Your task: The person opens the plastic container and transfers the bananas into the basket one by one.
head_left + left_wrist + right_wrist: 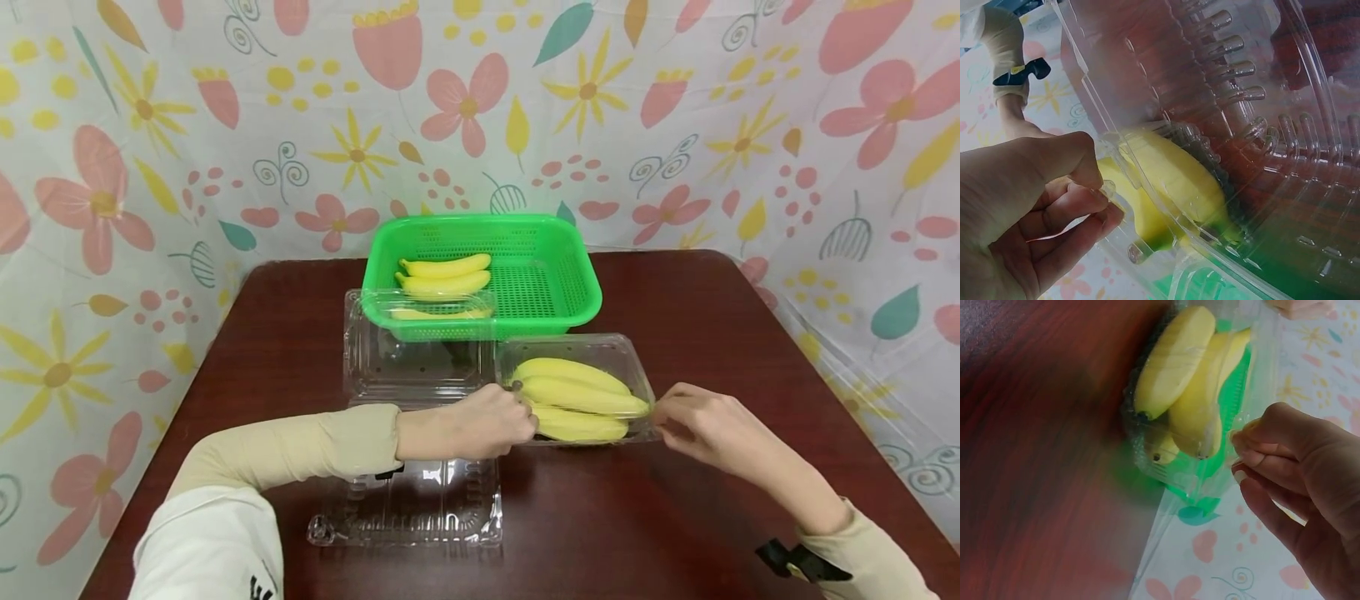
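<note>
Left hand [480,423] and right hand [697,418] both have a pinching grip on a clear plastic clamshell [581,345] of bananas [581,394]. Green basket [588,292] sits at its 11 o'clock.

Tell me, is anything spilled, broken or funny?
Nothing looks spilled or broken. Bananas lie inside the clear box and the green basket. One slightly odd thing: see-through plastic overlaps the basket's front-left edge in the head view; I can't tell if they touch.
</note>
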### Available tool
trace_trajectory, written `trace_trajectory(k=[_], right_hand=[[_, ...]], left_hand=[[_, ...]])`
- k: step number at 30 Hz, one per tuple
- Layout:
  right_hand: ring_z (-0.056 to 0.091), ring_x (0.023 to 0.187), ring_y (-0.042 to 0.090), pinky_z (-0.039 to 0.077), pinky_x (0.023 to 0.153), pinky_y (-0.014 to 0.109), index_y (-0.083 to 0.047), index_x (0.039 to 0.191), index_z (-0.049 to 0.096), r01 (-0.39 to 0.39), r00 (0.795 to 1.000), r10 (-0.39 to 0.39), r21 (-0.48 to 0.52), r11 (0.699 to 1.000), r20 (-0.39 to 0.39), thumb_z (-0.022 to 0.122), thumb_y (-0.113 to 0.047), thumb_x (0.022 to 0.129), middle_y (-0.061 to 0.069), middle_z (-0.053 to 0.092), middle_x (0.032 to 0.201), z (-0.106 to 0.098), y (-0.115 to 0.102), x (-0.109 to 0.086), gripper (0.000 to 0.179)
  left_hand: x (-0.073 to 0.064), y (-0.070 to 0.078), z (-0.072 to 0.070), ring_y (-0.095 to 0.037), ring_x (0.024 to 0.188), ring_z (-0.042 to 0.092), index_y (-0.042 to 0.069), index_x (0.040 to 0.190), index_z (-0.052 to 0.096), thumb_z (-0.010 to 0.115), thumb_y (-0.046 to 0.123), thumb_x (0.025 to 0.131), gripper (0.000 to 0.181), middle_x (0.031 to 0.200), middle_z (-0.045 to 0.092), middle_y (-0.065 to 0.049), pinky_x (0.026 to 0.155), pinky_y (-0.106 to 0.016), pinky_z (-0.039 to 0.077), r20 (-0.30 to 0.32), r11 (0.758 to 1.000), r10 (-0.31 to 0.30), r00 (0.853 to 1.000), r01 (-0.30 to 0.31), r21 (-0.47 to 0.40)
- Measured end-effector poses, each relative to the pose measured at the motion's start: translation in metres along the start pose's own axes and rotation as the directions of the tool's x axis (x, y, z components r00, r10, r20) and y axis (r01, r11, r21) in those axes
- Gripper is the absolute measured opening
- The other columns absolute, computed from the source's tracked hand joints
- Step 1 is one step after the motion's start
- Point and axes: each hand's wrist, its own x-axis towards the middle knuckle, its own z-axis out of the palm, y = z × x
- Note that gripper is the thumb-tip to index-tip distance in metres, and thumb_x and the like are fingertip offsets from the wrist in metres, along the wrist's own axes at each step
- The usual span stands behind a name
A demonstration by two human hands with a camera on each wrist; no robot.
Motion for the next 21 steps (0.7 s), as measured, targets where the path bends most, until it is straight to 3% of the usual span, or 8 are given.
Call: trace_trajectory(k=[4, 8, 14, 21], right_hand=[[0.055, 0.074, -0.001, 0.042, 0.055, 0.012, -0.025, 0.076, 0.066, -0.003, 0.999, 0.003, -0.011, 1.0, -0.034, 0.048, -0.033, 0.087, -0.013, 0.06, 0.083, -0.001, 0.001, 0.002, 0.023], [0.054, 0.076, -0.003, 0.043, 0.058, 0.011, -0.025, 0.075, 0.067, -0.008, 0.999, 0.008, -0.019, 1.0, -0.041, 0.042, -0.038, 0.089, -0.014, 0.06, 0.082, -0.001, 0.002, 0.003, 0.031], [0.055, 0.079, 0.001, 0.043, 0.068, 0.008, -0.021, 0.076, 0.066, 0.001, 0.997, 0.004, 0.062, 0.998, -0.072, 0.044, -0.038, 0.089, -0.011, 0.061, 0.083, -0.003, 0.002, 0.003, 0.031], [0.057, 0.08, 0.008, 0.041, 0.076, 0.007, -0.015, 0.077, 0.066, 0.069, 0.983, -0.045, 0.133, 0.989, -0.176, 0.048, -0.034, 0.089, -0.003, 0.062, 0.083, -0.005, 0.003, 0.006, 0.029]], left_hand=[[-0.001, -0.002, 0.0, -0.003, 0.052, 0.039, 0.019, 0.069, 0.062, 0.055, 0.0, 0.072, 0.02, 0.065, 0.058, 0.009, 0.039, -0.01, 0.029, 0.001, 0.999, -0.018, 1.0, 0.018, -0.036], [-0.003, -0.004, -0.002, -0.003, 0.054, 0.041, 0.018, 0.071, 0.063, 0.054, 0.0, 0.074, 0.02, 0.067, 0.058, 0.008, 0.04, -0.01, 0.029, -0.008, 0.998, -0.034, 0.999, 0.033, -0.044], [-0.007, -0.004, -0.005, -0.003, 0.059, 0.047, 0.016, 0.077, 0.064, 0.055, 0.005, 0.079, 0.015, 0.073, 0.059, 0.008, 0.041, -0.01, 0.031, -0.03, 0.997, -0.069, 0.997, 0.068, -0.034], [-0.011, -0.005, -0.008, -0.004, 0.067, 0.055, 0.015, 0.084, 0.065, 0.054, 0.003, 0.079, 0.016, 0.078, 0.063, 0.007, 0.045, -0.01, 0.038, -0.092, 0.991, -0.12, 0.988, 0.114, -0.069]])
